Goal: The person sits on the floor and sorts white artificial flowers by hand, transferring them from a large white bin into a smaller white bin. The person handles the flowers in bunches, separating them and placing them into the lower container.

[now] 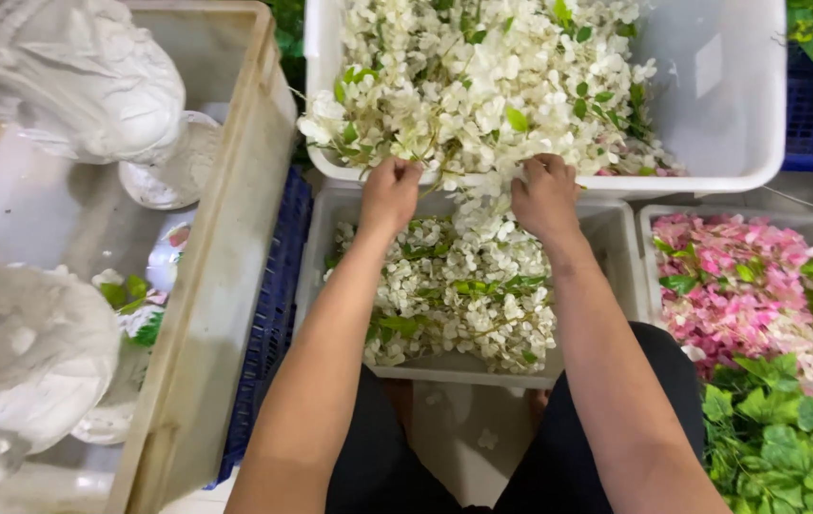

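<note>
Where the big white tub (730,114) overhangs the smaller white bin (616,238) below it, both hands are closed on a clump of white artificial flower sprays (482,181) at the tub's near rim: the left hand (389,190) is fisted around stems on one side, the right hand (544,195) curled over stems and blossoms on the other, knuckles up. The sprays look very light and soft, thin petals on wiry green stems, so they likely weigh almost nothing but tangle readily with their neighbours and may shed petals if tugged hard. The stems seem the sound place to grip, since petals would crush or pull off. More white sprays fill the lower bin between the forearms. To the right sits a bin of pink blossoms (739,286) with green leaves (777,447) nearer the person; to the left, a beige crate (225,247) holds white plaster figures (73,76).
</note>
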